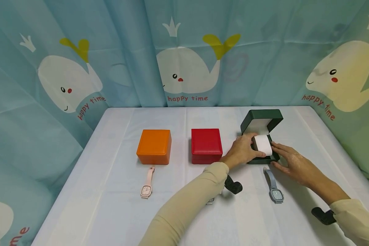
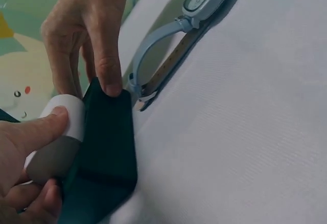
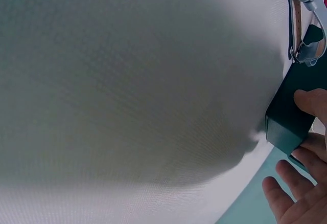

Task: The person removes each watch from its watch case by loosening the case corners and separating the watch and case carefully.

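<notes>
A dark green watch box (image 1: 249, 123) stands at the right with its lid raised. My left hand (image 1: 243, 150) grips the white watch cushion (image 1: 263, 145) in it, thumb across the near end. The left wrist view shows that cushion (image 2: 71, 116) between the thumb and curled fingers, its lower part grey. At the box's right front corner, my right hand (image 1: 296, 165) holds the box, thumb on the front face and fingers along the side. In front of the box lies a blue-grey watch (image 1: 276, 194), its strap pointing toward the box.
A red box (image 1: 206, 145) and an orange box (image 1: 154, 146), both closed, stand to the left on the white table. A pink watch (image 1: 146, 190) lies before the orange one. Another watch (image 1: 210, 201) is mostly hidden under the left forearm. A whale-print curtain (image 1: 126, 68) hangs behind.
</notes>
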Action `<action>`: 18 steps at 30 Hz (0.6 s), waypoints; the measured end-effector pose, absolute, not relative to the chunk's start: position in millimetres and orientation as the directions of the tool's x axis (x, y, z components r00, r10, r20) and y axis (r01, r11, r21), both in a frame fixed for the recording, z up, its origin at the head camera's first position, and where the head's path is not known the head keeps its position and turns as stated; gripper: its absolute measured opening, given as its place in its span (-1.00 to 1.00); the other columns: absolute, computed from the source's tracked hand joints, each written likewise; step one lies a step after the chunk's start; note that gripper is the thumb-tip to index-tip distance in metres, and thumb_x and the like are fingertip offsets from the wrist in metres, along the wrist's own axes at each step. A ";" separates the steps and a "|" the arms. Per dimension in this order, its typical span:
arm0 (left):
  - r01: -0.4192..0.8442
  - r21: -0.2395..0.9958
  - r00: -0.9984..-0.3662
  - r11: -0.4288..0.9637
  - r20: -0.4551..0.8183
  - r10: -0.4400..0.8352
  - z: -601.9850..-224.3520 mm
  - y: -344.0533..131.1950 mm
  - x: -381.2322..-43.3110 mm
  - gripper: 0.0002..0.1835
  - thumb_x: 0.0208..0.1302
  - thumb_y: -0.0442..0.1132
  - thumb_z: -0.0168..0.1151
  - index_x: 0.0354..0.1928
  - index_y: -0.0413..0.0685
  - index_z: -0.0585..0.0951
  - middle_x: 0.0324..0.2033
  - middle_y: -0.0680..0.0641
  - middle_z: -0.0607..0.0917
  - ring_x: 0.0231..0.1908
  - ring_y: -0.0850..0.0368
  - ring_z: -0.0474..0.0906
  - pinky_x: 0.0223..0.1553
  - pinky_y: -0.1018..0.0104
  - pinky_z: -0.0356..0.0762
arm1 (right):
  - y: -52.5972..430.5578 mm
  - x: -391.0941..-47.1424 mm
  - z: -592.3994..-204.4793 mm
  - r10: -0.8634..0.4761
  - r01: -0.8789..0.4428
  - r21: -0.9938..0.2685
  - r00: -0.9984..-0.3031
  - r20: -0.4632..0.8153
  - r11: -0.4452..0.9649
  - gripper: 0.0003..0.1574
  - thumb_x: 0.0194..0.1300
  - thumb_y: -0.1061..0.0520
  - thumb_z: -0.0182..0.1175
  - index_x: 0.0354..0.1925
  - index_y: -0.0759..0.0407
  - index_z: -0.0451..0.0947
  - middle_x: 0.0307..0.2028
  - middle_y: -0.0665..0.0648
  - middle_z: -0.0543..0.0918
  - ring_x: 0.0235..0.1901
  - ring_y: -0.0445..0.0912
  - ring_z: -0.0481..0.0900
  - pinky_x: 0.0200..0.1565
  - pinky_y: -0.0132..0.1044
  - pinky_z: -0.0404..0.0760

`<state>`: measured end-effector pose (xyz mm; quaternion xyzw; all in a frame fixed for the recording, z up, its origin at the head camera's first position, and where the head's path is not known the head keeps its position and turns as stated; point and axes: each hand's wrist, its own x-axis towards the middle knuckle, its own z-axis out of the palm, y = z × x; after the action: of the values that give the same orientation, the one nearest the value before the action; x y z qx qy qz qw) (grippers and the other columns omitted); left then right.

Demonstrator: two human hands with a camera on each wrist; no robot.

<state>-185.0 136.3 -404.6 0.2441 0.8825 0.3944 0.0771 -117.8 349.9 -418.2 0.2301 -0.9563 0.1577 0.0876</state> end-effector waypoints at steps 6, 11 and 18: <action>0.437 0.622 -0.852 0.650 0.055 0.521 -402.8 139.5 -185.4 -0.23 0.12 0.01 0.59 0.36 -0.04 0.53 -0.07 0.07 0.70 -0.18 0.33 0.46 -0.27 0.62 0.34 | 349.6 -117.0 -419.0 -0.413 -0.471 -0.262 -0.876 0.249 0.842 -0.23 0.10 0.27 0.52 0.21 0.53 0.48 0.28 0.44 0.42 0.17 0.39 0.43 -0.02 0.34 0.51; 0.429 0.605 -0.858 0.671 0.041 0.511 -402.8 141.1 -186.0 -0.23 0.13 0.01 0.58 0.37 -0.01 0.53 0.00 0.08 0.69 -0.11 0.30 0.46 -0.22 0.60 0.33 | 349.4 -117.2 -419.3 -0.416 -0.476 -0.255 -0.873 0.257 0.842 -0.23 0.09 0.27 0.52 0.21 0.53 0.48 0.28 0.44 0.42 0.17 0.39 0.44 -0.02 0.33 0.51; 0.436 0.571 -0.859 0.696 0.034 0.511 -400.1 142.4 -185.7 -0.24 0.15 0.02 0.56 0.38 -0.01 0.53 0.14 0.09 0.65 0.03 0.25 0.46 -0.13 0.58 0.33 | 348.9 -117.6 -418.2 -0.407 -0.462 -0.259 -0.881 0.241 0.848 -0.22 0.11 0.26 0.52 0.23 0.55 0.46 0.28 0.45 0.42 0.17 0.41 0.44 0.00 0.34 0.51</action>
<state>-185.7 142.4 -400.1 0.2578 0.9186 0.2927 0.0639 -117.6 348.9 -418.2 0.2270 -0.9572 0.1563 0.0887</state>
